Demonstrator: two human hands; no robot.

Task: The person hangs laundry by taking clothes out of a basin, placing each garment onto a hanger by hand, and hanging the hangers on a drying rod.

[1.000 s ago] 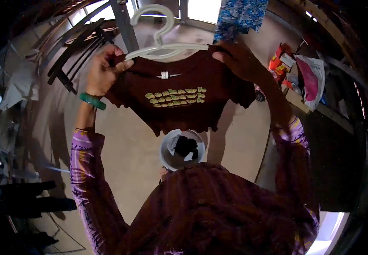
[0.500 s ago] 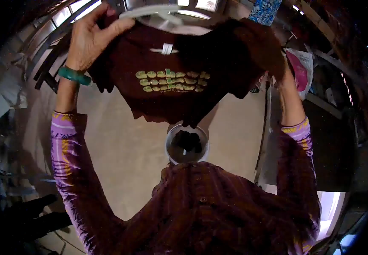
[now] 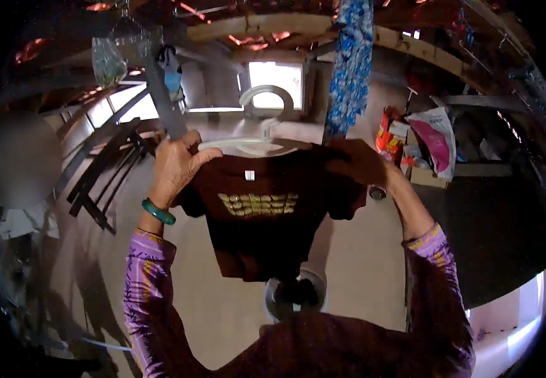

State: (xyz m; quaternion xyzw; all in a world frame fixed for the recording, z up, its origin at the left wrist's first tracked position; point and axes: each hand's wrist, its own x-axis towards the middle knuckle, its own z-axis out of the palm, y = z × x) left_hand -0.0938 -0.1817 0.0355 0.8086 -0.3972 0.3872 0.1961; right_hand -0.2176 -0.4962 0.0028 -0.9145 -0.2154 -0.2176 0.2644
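A dark T-shirt (image 3: 260, 236) with rows of yellowish lettering and a small white neck label hangs in front of me. Inside its neckline sits a white hanger (image 3: 285, 145), its hook pointing up. My left hand (image 3: 181, 167) pinches the shirt's left shoulder at the hanger's end, a green bangle on the wrist. At the opposite shoulder, my right hand (image 3: 364, 165) is closed on the shirt in deep shadow, so its fingers show poorly. Below the hem stands a pale bucket (image 3: 271, 299) with dark cloth inside.
A blue patterned cloth (image 3: 350, 63) hangs beyond my right hand. On the right are a dark table (image 3: 481, 233) and a white-and-pink bag (image 3: 435, 142). A dark wooden rack (image 3: 106, 173) stands left, with a person (image 3: 17, 164) at the far left. Wooden beams (image 3: 260, 25) cross overhead.
The view has tilted up, showing more of the room. The shirt and both hands now sit lower in view and farther from me, and the whole hanger hook has come into sight.
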